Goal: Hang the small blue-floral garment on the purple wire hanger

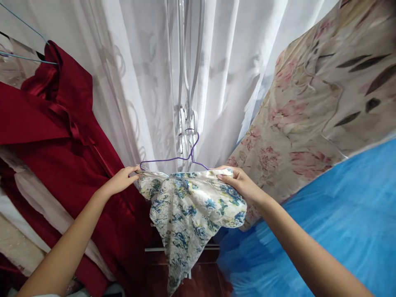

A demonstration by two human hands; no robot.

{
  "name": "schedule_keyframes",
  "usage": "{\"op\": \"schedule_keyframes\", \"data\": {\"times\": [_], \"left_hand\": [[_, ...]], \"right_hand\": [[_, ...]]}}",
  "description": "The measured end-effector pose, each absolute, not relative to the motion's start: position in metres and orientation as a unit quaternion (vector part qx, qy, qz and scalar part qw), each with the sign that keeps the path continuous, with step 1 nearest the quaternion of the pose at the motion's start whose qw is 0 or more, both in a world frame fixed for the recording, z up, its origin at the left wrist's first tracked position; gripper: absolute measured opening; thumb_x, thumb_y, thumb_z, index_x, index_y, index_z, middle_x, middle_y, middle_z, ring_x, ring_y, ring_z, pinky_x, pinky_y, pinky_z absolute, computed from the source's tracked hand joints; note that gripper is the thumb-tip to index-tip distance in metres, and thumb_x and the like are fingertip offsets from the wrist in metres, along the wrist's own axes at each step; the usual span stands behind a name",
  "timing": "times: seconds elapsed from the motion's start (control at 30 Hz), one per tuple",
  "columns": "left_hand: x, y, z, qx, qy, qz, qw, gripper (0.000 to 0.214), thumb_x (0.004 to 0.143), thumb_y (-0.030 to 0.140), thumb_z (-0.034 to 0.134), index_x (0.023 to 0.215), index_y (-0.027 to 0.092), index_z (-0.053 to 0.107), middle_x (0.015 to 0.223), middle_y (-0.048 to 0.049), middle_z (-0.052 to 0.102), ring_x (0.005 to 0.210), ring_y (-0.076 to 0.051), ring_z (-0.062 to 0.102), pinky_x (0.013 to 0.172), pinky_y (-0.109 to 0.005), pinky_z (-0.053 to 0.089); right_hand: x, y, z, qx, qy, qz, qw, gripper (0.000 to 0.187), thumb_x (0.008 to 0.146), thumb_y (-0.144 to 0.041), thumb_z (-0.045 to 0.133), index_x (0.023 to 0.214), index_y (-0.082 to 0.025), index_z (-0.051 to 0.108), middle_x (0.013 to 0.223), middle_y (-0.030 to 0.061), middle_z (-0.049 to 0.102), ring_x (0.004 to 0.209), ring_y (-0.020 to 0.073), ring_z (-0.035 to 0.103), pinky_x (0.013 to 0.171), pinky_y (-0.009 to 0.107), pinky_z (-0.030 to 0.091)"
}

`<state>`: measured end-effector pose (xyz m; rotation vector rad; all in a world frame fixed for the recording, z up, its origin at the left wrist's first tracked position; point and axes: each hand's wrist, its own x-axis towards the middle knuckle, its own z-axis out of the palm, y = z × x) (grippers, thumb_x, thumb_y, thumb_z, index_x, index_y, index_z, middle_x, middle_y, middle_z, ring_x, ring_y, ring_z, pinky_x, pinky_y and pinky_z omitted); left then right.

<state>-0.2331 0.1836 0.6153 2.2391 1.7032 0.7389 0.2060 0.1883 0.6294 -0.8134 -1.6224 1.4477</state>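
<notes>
A white garment with blue and yellow-green flowers (192, 206) hangs from a purple hanger (173, 159). The hanger's hook sits among white plastic rings or hooks (182, 119) in front of the curtain. At the garment's upper left corner, my left hand (126, 179) pinches the cloth by the hanger's end. My right hand (239, 183) grips its upper right edge, thumb in front and fingers behind. The hanger's right end is hidden behind the cloth and my hand. Below, the fabric drapes to a point.
White curtains (139, 82) fill the background. A dark red garment (77, 123) hangs close on the left from a light blue hanger (27, 60). On the right are a beige floral cloth (287, 119) and bright blue sheer fabric (334, 214). Reddish floor (198, 276) shows below.
</notes>
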Motion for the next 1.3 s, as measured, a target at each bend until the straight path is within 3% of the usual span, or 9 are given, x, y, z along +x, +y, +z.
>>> {"op": "schedule_keyframes", "data": {"times": [0.13,0.33,0.5,0.67,0.87,1.1,1.3], "left_hand": [[-0.233,0.191,0.615,0.742,0.599,0.286,0.092,0.034,0.085,0.042,0.047,0.098,0.018,0.066,0.098,-0.0047,0.071,0.093,-0.024,0.063,0.088,-0.032,0.046],[-0.213,0.179,0.643,0.733,0.606,0.305,-0.046,0.025,0.083,0.029,0.046,0.097,0.02,0.065,0.096,-0.001,0.071,0.078,-0.018,0.063,0.079,-0.026,0.046],[-0.201,0.168,0.647,0.749,0.565,0.328,-0.111,0.032,0.083,0.021,0.046,0.11,0.021,0.063,0.114,-0.0041,0.069,0.106,-0.022,0.063,0.098,-0.028,0.043],[-0.197,0.175,0.657,0.762,0.543,0.31,-0.168,0.038,0.084,0.014,0.041,0.114,0.019,0.064,0.114,-0.0066,0.068,0.107,-0.023,0.063,0.098,-0.031,0.044],[-0.202,0.193,0.668,0.85,0.479,0.185,-0.119,0.041,0.084,0.014,0.038,0.113,0.017,0.067,0.105,-0.0103,0.069,0.097,-0.025,0.065,0.088,-0.034,0.049],[-0.215,0.204,0.701,0.866,0.439,0.209,-0.118,0.042,0.083,0.019,0.043,0.114,0.024,0.07,0.11,-0.0038,0.071,0.099,-0.024,0.066,0.09,-0.03,0.048],[-0.227,0.21,0.718,0.895,0.421,0.128,-0.069,0.049,0.07,0.01,0.042,0.104,0.026,0.074,0.091,-0.0019,0.073,0.077,-0.021,0.068,0.071,-0.027,0.05]], "right_hand": [[0.205,0.189,0.626,-0.31,-0.658,0.561,0.394,0.031,0.082,-0.04,0.072,0.103,-0.018,0.07,0.081,0.0024,0.069,0.066,0.0148,0.061,0.057,0.023,0.046],[0.204,0.195,0.617,-0.292,-0.626,0.596,0.41,0.029,0.077,-0.04,0.076,0.096,-0.018,0.069,0.077,0.0002,0.067,0.063,0.0129,0.059,0.056,0.022,0.044],[0.201,0.199,0.616,-0.28,-0.602,0.628,0.406,0.027,0.075,-0.038,0.078,0.092,-0.019,0.069,0.079,-0.0001,0.068,0.065,0.0126,0.061,0.06,0.022,0.047],[0.203,0.2,0.615,-0.295,-0.589,0.642,0.393,0.03,0.073,-0.04,0.08,0.087,-0.016,0.069,0.073,0.0017,0.069,0.062,0.0144,0.062,0.057,0.023,0.047],[0.214,0.193,0.622,-0.337,-0.579,0.627,0.397,0.033,0.072,-0.042,0.08,0.089,-0.015,0.071,0.076,0.0047,0.073,0.062,0.0166,0.064,0.058,0.025,0.05],[0.211,0.192,0.637,-0.339,-0.568,0.625,0.414,0.031,0.07,-0.04,0.081,0.086,-0.016,0.07,0.076,0.0036,0.072,0.061,0.0152,0.064,0.057,0.024,0.05],[0.21,0.19,0.643,-0.357,-0.588,0.594,0.416,0.031,0.07,-0.042,0.08,0.085,-0.016,0.071,0.076,0.0043,0.072,0.063,0.0167,0.064,0.058,0.026,0.05]]}}
